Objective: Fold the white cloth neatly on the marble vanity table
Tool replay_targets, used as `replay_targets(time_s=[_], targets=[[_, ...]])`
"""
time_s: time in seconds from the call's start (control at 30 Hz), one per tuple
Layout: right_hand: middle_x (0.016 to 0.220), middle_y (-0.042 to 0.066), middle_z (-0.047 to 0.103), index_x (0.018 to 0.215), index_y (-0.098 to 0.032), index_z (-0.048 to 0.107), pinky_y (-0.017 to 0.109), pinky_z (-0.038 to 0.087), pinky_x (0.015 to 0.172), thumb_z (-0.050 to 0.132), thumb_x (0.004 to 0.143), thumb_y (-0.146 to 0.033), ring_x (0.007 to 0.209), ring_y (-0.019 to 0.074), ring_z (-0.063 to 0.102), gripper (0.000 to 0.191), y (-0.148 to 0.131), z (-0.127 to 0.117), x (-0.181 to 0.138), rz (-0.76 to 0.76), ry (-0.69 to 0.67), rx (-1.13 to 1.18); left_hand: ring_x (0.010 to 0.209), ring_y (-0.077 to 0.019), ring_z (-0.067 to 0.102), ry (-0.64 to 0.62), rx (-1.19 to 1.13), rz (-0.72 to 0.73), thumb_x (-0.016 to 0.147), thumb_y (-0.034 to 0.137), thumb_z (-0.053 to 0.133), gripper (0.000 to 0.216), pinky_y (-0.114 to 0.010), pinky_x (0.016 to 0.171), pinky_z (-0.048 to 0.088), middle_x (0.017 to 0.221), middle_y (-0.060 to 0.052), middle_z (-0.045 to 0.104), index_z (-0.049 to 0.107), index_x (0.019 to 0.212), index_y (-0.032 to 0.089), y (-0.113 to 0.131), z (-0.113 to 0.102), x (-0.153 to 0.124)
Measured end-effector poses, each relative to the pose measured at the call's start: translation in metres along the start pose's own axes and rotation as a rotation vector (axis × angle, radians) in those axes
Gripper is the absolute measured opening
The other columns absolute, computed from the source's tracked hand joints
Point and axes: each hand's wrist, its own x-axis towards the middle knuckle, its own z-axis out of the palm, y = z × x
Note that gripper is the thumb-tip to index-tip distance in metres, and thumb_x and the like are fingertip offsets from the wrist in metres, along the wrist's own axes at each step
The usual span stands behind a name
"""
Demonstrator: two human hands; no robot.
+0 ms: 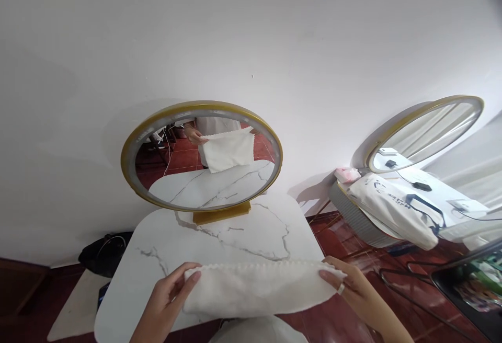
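A white cloth (257, 288) is stretched flat between both hands above the near edge of a white marble-patterned table (219, 238). My left hand (167, 301) pinches its left end, fingers closed on the fabric. My right hand (349, 283), with a ring on one finger, grips the right end. Behind, a round gold-framed mirror (202, 157) stands on the table against the wall and reflects the cloth and my hands.
To the right stands a second table with a tilted gold-framed mirror (425, 131), a white printed bag (396, 207), a pink packet (347, 174) and small devices. A black bag (104, 251) lies on the red tiled floor at the left. A dark frame (466, 285) sits lower right.
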Motion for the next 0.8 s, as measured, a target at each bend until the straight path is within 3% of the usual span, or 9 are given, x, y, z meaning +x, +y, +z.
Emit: replay_targets(time_s=[0.07, 0.17, 0.27, 0.37, 0.43, 0.53, 0.63, 0.8], targets=[[0.071, 0.0, 0.052, 0.074, -0.018, 0.054, 0.022, 0.039, 0.062, 0.044, 0.092, -0.049, 0.068, 0.0137, 0.048, 0.038, 0.009, -0.011, 0.016, -0.021, 0.004, -0.017, 0.053, -0.0113, 0.036, -0.049, 0.049, 0.029, 0.078, 0.064, 0.053, 0.048, -0.022, 0.053, 0.035, 0.056, 0.007, 0.032, 0.067, 0.095, 0.021, 0.0, 0.005, 0.014], [0.069, -0.001, 0.049, 0.07, -0.018, 0.049, 0.023, 0.038, 0.061, 0.043, 0.091, -0.052, 0.067, 0.0136, 0.047, 0.04, 0.033, -0.026, 0.069, -0.066, 0.032, -0.183, 0.057, -0.0125, 0.043, -0.106, 0.149, 0.141, 0.082, 0.059, 0.049, 0.045, -0.023, 0.056, 0.038, 0.06, 0.004, 0.046, 0.067, 0.096, 0.02, -0.006, 0.025, 0.059], [0.065, -0.001, 0.05, 0.069, -0.018, 0.051, 0.023, 0.037, 0.061, 0.045, 0.09, -0.043, 0.065, 0.0136, 0.049, 0.034, 0.065, -0.033, 0.14, 0.027, 0.008, -0.443, 0.066, -0.0141, 0.053, -0.051, 0.29, 0.276, 0.085, 0.046, 0.047, 0.036, -0.024, 0.062, 0.043, 0.078, -0.002, 0.062, 0.068, 0.09, 0.018, -0.017, 0.063, 0.122], [0.059, -0.002, 0.05, 0.065, -0.017, 0.054, 0.025, 0.038, 0.061, 0.051, 0.088, -0.034, 0.062, 0.0136, 0.05, 0.029, 0.094, -0.028, 0.202, 0.101, 0.031, -0.534, 0.072, -0.0144, 0.058, 0.005, 0.404, 0.28, 0.084, 0.031, 0.051, 0.024, -0.024, 0.069, 0.045, 0.085, -0.004, 0.066, 0.07, 0.081, 0.018, -0.029, 0.105, 0.177], [0.065, -0.001, 0.056, 0.074, -0.016, 0.059, 0.027, 0.041, 0.066, 0.053, 0.089, -0.031, 0.065, 0.0138, 0.053, 0.023, 0.109, -0.021, 0.228, 0.133, 0.086, -0.591, 0.074, -0.015, 0.06, 0.02, 0.428, 0.254, 0.083, 0.025, 0.051, 0.021, -0.024, 0.071, 0.046, 0.083, -0.005, 0.066, 0.071, 0.081, 0.018, -0.037, 0.128, 0.198], [0.096, 0.01, 0.064, 0.103, -0.013, 0.061, 0.036, 0.043, 0.081, 0.045, 0.092, -0.024, 0.092, 0.0214, 0.058, 0.023, 0.123, -0.005, 0.241, 0.144, 0.231, -0.669, 0.085, -0.0178, 0.063, 0.09, 0.457, 0.227, 0.087, 0.02, 0.044, 0.03, -0.028, 0.078, 0.048, 0.098, -0.01, 0.066, 0.069, 0.103, 0.015, -0.049, 0.151, 0.205], [0.131, 0.02, 0.05, 0.131, -0.011, 0.048, 0.046, 0.035, 0.098, 0.035, 0.093, -0.023, 0.122, 0.0307, 0.043, 0.041, 0.132, 0.02, 0.232, 0.104, 0.34, -0.737, 0.107, -0.021, 0.059, 0.162, 0.471, 0.239, 0.09, 0.018, 0.036, 0.044, -0.033, 0.089, 0.048, 0.128, -0.015, 0.054, 0.052, 0.131, 0.014, -0.065, 0.169, 0.191], [0.148, 0.008, 0.037, 0.138, -0.025, 0.047, 0.043, 0.024, 0.111, 0.046, 0.092, -0.036, 0.138, 0.0258, 0.027, 0.047, 0.143, 0.078, 0.22, -0.017, 0.217, -0.81, 0.135, -0.0222, 0.039, 0.021, 0.65, 0.532, 0.091, 0.019, 0.035, 0.047, -0.038, 0.109, 0.036, 0.146, -0.008, 0.043, 0.048, 0.136, 0.022, -0.091, 0.202, 0.186]])
